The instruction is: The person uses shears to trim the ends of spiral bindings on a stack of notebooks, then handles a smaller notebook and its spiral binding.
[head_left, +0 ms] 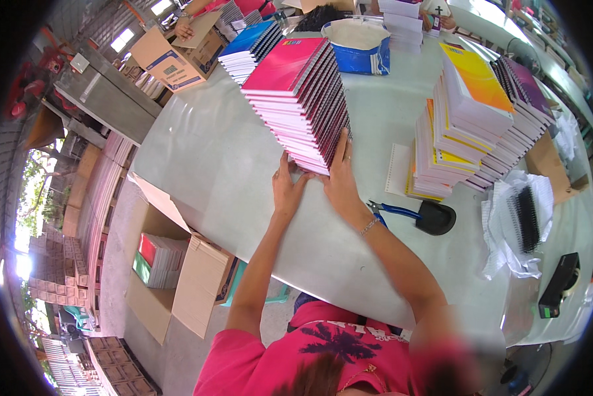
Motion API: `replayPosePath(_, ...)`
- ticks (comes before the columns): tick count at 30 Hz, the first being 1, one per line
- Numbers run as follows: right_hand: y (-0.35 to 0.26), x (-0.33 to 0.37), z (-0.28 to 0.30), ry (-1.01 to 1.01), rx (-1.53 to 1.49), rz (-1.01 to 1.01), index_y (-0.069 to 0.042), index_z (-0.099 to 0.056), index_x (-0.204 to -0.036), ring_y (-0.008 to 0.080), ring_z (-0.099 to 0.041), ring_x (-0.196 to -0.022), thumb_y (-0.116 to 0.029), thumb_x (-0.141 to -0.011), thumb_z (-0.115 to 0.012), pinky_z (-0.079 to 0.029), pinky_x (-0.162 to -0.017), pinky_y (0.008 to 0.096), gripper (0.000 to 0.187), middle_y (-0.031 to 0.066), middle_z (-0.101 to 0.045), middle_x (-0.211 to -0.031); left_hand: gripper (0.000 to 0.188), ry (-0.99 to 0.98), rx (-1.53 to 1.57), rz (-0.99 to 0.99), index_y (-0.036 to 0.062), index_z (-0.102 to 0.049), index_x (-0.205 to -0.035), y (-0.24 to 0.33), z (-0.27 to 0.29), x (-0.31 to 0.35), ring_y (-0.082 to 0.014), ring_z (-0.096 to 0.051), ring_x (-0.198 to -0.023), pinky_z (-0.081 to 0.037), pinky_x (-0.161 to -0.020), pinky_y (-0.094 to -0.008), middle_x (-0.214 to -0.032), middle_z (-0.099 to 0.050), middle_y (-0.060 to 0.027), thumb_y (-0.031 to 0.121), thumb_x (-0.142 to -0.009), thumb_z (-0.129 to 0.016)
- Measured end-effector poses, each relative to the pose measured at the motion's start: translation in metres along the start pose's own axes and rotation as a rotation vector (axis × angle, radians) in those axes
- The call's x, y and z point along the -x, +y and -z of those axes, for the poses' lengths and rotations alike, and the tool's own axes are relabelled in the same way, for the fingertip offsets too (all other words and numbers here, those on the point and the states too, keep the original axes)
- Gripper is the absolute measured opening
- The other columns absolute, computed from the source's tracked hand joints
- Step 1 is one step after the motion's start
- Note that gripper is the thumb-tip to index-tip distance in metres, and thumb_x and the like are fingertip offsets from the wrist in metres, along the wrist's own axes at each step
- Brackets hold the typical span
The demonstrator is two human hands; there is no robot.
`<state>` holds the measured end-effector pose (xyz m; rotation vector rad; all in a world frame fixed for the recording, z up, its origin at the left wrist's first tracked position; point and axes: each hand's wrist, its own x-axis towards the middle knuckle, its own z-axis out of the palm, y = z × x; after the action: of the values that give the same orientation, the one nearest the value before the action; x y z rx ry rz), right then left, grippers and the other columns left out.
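Note:
A tall stack of spiral notebooks [296,105] with a pink-red cover on top stands in front of me on the table, its black coils facing right. My left hand [287,187] holds its near left lower corner, fingers along the side. Around the right lower edge, beside the coils, lies my right hand [340,175]; the two thumbs nearly meet at the base. To the right of my right wrist are blue-handled pliers [399,210], their handle end by a black scoop-shaped piece [435,217].
Stacks of yellow-covered books [468,86] and purple notebooks [524,89] stand at right, near crumpled paper with black coils [525,218] and a tape dispenser [559,285]. Blue notebooks [250,39] and a blue-white bag [356,46] sit behind. An open carton [201,277] holding books stands lower left. Other people work beyond.

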<state>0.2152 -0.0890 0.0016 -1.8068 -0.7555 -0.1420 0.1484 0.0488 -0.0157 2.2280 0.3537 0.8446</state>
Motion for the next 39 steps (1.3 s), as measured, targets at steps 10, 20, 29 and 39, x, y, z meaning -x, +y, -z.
replayPosePath(10, 0.034, -0.06, -0.006, 0.017, 0.011, 0.034, 0.002, 0.015, -0.152, 0.056, -0.017, -0.142, -0.004, -0.08, -0.076, -0.025, -0.117, 0.0539, 0.116, 0.0388, -0.01, -0.154, 0.116, 0.169, -0.318, 0.23, 0.0184, -0.014, -0.157, 0.019, -0.033, -0.039, -0.0371, -0.033, -0.133, -0.031, -0.107, -0.0512, -0.146, -0.03, -0.0182, 0.035, -0.068, -0.087)
replayPosePath(20, 0.063, -0.105, -0.019, 0.022, 0.067, 0.101, 0.003, 0.018, -0.151, 0.05, -0.014, -0.145, -0.012, -0.071, -0.086, -0.021, -0.12, 0.0503, 0.132, 0.0331, -0.007, -0.158, 0.122, 0.254, -0.362, 0.305, 0.0189, -0.007, -0.158, 0.002, -0.051, -0.069, -0.0389, -0.028, -0.138, -0.029, -0.109, -0.0525, -0.151, -0.025, -0.0194, 0.037, -0.068, -0.088)
replayPosePath(29, 0.073, -0.11, -0.032, 0.082, 0.074, 0.114, 0.003, 0.014, -0.152, 0.0629, -0.026, -0.134, -0.008, -0.072, -0.082, -0.032, -0.112, 0.056, 0.125, 0.0477, -0.019, -0.146, 0.123, 0.282, -0.405, 0.417, 0.015, -0.003, -0.158, -0.006, -0.055, -0.082, -0.0362, -0.035, -0.136, -0.033, -0.108, -0.0496, -0.149, -0.031, -0.0191, 0.039, -0.071, -0.087)
replayPosePath(39, -0.102, -0.049, 0.094, 0.325, -0.023, 0.422, -0.012, -0.068, -0.119, 0.0327, -0.052, -0.117, -0.007, -0.087, -0.065, -0.042, -0.101, 0.0438, 0.032, 0.0154, -0.055, -0.129, 0.092, 0.439, -0.034, 0.246, 0.0074, -0.018, -0.153, -0.037, -0.036, -0.077, -0.0348, -0.043, -0.125, -0.04, -0.102, -0.0483, -0.135, -0.042, -0.0166, 0.009, -0.079, -0.072)
